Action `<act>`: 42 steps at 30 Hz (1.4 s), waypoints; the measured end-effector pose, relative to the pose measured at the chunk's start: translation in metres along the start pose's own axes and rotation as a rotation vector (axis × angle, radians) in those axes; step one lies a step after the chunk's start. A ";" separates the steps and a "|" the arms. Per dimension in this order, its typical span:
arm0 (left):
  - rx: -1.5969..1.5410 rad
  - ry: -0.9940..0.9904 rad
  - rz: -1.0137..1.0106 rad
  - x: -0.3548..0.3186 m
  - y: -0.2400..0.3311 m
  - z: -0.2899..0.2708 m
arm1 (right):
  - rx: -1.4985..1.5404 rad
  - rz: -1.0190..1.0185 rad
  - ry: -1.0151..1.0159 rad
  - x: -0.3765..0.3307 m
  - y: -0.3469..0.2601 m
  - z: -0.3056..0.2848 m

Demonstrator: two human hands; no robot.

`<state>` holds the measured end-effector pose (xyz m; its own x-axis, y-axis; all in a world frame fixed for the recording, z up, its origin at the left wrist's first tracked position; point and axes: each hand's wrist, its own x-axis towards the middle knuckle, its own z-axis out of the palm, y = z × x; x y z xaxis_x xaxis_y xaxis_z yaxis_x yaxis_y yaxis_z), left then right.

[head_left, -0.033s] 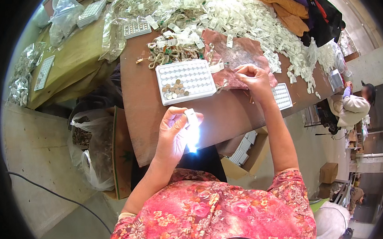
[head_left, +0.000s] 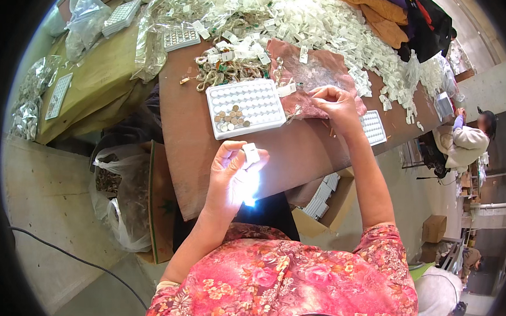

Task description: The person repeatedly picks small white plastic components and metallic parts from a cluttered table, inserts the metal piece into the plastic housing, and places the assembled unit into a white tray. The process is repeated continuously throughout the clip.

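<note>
My left hand [head_left: 229, 167] is closed, thumb and fingers pinching a small white plastic light [head_left: 251, 153] over the table's near edge. A dazzling glow below the piece hides part of the palm. My right hand [head_left: 337, 104] hovers over a pink cloth [head_left: 319, 65], its thumb and fingertips pressed together; anything between them is too small to make out. Between the hands, farther back, lies a white pocketed tray [head_left: 255, 101] with several coin-shaped cells [head_left: 231, 118] at its left end. Beside its far edge sits a tangled heap of cords with white tags [head_left: 226, 69].
A large pile of small clear plastic pieces [head_left: 326, 25] covers the back of the brown table [head_left: 191, 155]. Another pocketed tray [head_left: 373, 127] rests beyond my right forearm. Cardboard boxes [head_left: 338, 210] and a plastic bag [head_left: 121, 209] stand below. A person [head_left: 465, 139] sits at far right.
The small white light has tilted slightly in my left fingers, and its glow has shifted a little leftward. My right hand stays in place.
</note>
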<state>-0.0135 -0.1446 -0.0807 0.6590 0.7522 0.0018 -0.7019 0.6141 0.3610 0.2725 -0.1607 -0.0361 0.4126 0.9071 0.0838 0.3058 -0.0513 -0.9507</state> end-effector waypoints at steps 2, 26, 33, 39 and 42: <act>-0.017 0.007 -0.010 0.000 0.000 0.000 | -0.005 0.121 -0.017 -0.001 -0.013 0.001; 0.053 0.043 0.032 -0.004 0.004 0.008 | -0.203 0.063 -0.447 -0.070 -0.074 0.082; -0.025 0.063 0.059 -0.002 0.004 0.005 | 0.165 0.149 -0.332 -0.078 -0.062 0.091; 0.030 0.104 0.003 -0.001 0.004 0.006 | 0.043 0.029 -0.245 -0.087 -0.068 0.093; 0.069 0.035 -0.021 0.000 0.003 0.005 | -0.086 -0.061 -0.211 -0.091 -0.073 0.094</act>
<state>-0.0142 -0.1438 -0.0744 0.6625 0.7481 -0.0383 -0.6672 0.6126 0.4238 0.1322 -0.2002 -0.0018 0.2057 0.9763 0.0675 0.3999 -0.0209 -0.9163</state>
